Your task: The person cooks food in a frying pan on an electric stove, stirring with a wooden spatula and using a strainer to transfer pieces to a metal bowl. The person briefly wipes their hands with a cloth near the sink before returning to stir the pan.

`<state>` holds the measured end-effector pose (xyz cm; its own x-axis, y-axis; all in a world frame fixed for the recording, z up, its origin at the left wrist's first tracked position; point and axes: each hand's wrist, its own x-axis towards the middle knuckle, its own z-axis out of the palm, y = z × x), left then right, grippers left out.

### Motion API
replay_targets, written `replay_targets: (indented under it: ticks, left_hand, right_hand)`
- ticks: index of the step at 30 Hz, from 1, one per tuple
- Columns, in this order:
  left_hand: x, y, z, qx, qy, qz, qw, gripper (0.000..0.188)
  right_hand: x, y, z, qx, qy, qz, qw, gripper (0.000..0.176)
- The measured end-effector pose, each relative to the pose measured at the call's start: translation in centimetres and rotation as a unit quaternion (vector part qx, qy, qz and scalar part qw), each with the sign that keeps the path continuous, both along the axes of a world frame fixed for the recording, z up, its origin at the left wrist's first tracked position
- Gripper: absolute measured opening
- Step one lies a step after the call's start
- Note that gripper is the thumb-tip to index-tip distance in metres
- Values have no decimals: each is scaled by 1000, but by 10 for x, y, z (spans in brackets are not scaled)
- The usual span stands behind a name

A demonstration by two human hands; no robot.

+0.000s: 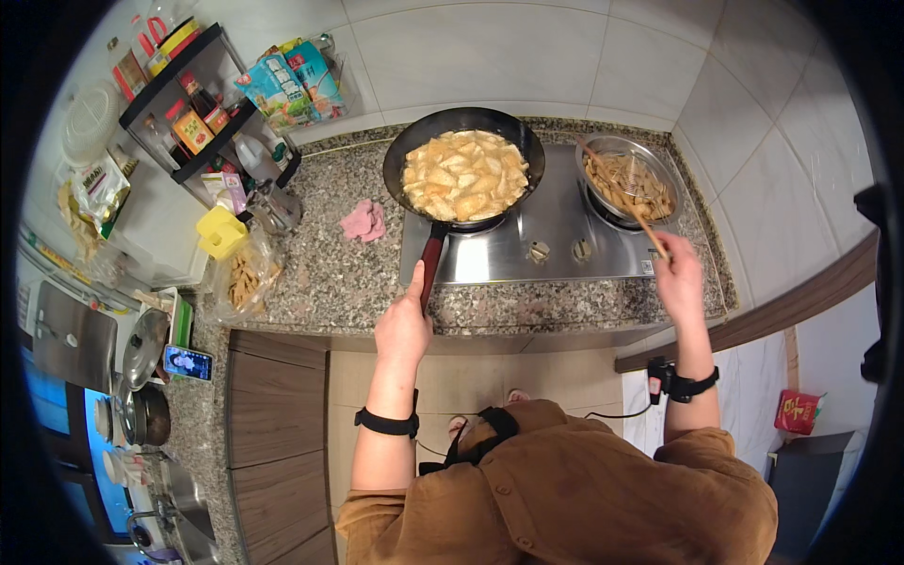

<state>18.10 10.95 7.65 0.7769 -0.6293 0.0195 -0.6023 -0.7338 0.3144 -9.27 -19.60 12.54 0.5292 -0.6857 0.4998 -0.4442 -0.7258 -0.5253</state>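
My left hand is closed around the dark red handle of a black wok on the left burner. Pale golden, flat-cut pieces bubble in the wok's liquid. Between the fingers of my right hand is the end of a long wooden stick or chopsticks, which slants up and left over a metal bowl above the right burner. Browned pieces lie in this bowl, with a wire strainer over some of them.
Two knobs sit on the steel gas stove. A pink cloth and a plastic bag of brown pieces lie left on the granite counter. Further left stand a spice rack, a pot and a phone.
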Motion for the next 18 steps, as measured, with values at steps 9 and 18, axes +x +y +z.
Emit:
replay_targets:
  ticks: [9, 18]
  left_hand:
    - [1, 1, -4, -9, -5, -7, 1000, 92]
    - [-1, -1, 0, 7, 1, 1, 1000, 90]
  right_hand:
    - [103, 36, -15, 29, 61, 117, 991, 33]
    - [126, 29, -19, -50, 120, 84, 988, 32]
